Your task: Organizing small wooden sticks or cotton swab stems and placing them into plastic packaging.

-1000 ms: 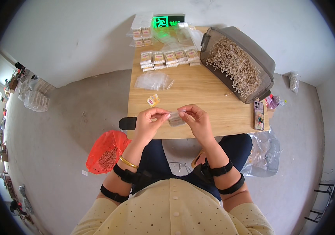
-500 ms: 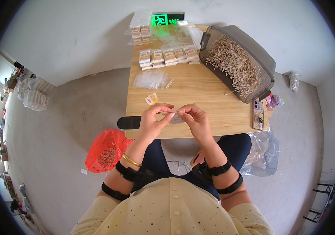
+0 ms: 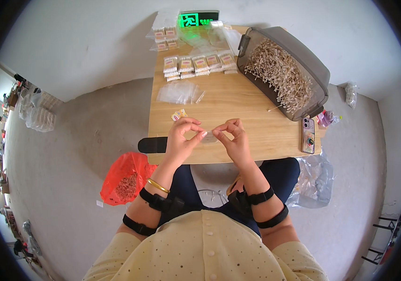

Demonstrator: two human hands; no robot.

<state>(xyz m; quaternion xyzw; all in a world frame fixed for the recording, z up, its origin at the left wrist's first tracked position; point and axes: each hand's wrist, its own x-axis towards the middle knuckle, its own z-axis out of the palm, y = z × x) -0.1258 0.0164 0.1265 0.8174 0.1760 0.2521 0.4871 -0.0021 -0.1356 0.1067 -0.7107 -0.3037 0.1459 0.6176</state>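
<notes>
Both of my hands are raised over the table's near edge with their fingertips close together. My left hand [image 3: 183, 139] pinches one side of a small clear plastic bag [image 3: 211, 137] between thumb and forefinger. My right hand [image 3: 235, 142] pinches its other side. The bag is see-through and hard to make out against the wood. Just beyond my left fingers lie small yellow-and-white printed cards [image 3: 179, 114]. Farther back is a loose pile of flat clear bags [image 3: 178, 92]. Behind it, filled packs of cotton swabs [image 3: 200, 63] stand stacked in a row.
A grey plastic bin [image 3: 323, 75] of loose cotton swabs [image 3: 280, 77] lies tilted at the right. A phone [image 3: 308, 136] rests by the right edge. More bagged packs [image 3: 165, 33] and a lit green sign [image 3: 190, 19] are at the back. A red bag [image 3: 125, 180] sits on the floor left.
My fingertips have drawn slightly apart, with the clear bag still between them. The whole view has shifted a little.
</notes>
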